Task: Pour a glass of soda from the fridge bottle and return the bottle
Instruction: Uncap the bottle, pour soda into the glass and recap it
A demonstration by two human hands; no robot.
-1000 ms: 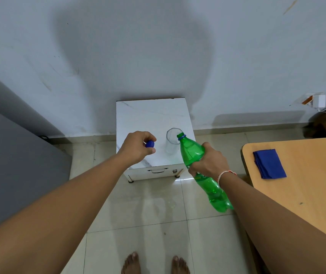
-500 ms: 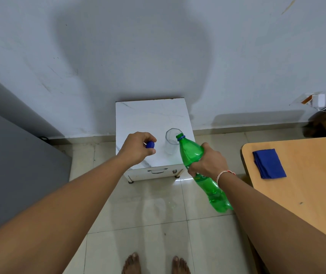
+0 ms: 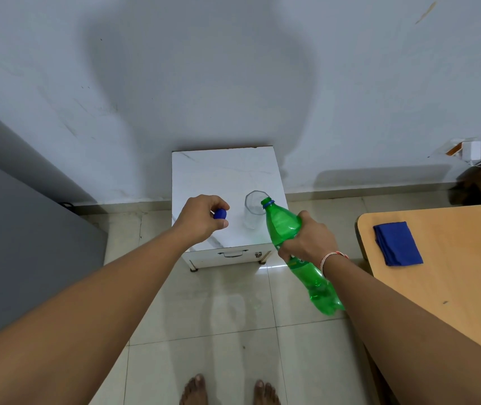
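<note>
My right hand [image 3: 309,239] grips a green plastic soda bottle [image 3: 283,225] around its middle. The bottle is uncapped and tilted, its open mouth touching the rim of a clear empty glass [image 3: 253,210]. That glass stands on a small white marble-topped cabinet [image 3: 204,173] against the wall. My left hand [image 3: 201,219] hovers over the cabinet's left front, pinching the blue bottle cap [image 3: 220,214] between thumb and fingers.
A wooden table [image 3: 452,276] with a folded blue cloth [image 3: 397,244] stands at the right. The grey side of a fridge [image 3: 14,247] fills the left. Tiled floor and my bare feet [image 3: 227,390] lie below. A white wall socket [image 3: 467,150] sits at the right wall.
The bottle has tipped further and its mouth has moved up to the glass rim. My left hand with the cap has stayed nearly still.
</note>
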